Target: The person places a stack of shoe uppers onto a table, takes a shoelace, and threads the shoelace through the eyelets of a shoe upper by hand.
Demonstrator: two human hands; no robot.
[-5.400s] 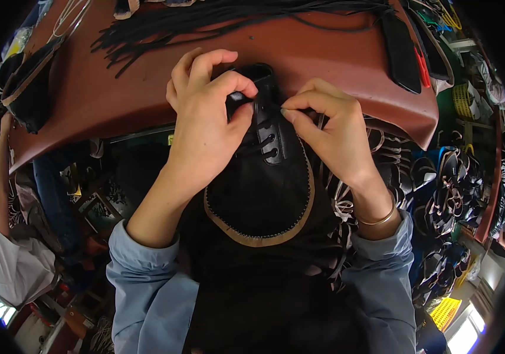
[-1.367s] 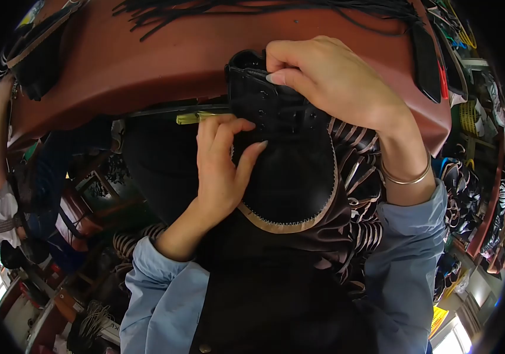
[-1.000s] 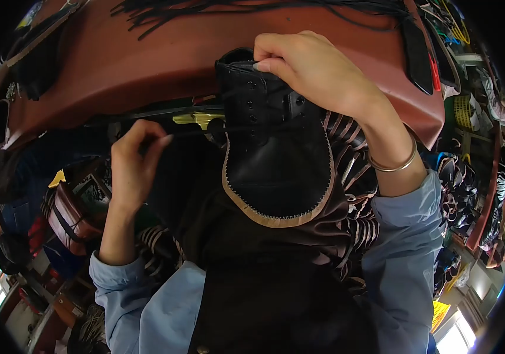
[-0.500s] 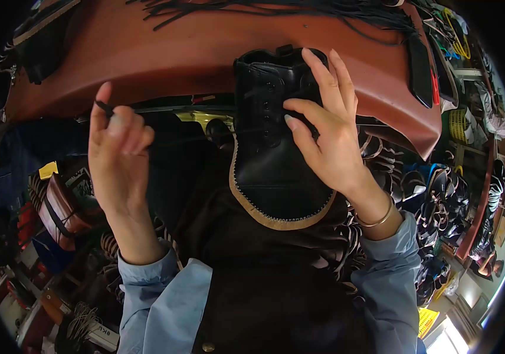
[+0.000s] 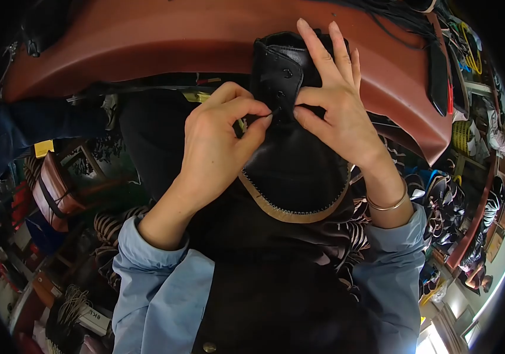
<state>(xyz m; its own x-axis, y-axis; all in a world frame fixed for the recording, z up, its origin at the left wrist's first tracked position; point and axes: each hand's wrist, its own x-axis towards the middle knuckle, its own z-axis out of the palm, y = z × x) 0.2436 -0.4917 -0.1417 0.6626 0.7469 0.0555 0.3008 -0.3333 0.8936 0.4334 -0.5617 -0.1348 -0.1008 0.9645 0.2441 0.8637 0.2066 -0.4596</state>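
A black leather boot upper (image 5: 299, 171) with eyelets, a tan lower edge and pale zigzag stitching lies over my lap and against the table edge. Its eyelet flap (image 5: 281, 74) is bent up. My left hand (image 5: 220, 133) pinches thumb and forefinger together at a lower eyelet, on what looks like the end of a thin black shoelace, mostly hidden by the fingertips. Across the flap, my right hand (image 5: 338, 112) closes thumb and forefinger at the flap's inner edge, with the other fingers stretched out over the top of the upper.
A reddish-brown table (image 5: 164, 38) curves across the front. Black laces (image 5: 397, 17) and a dark strap (image 5: 437, 82) lie at its right. Many shoe parts (image 5: 441, 197) are piled to my right. A pink-brown box (image 5: 55, 192) stands at left; another person (image 5: 478, 276) is far right.
My left hand has come in from the far left, where a black lace was drawn taut, to the eyelets. My right thumb and forefinger have closed at the flap, which is now bent up.
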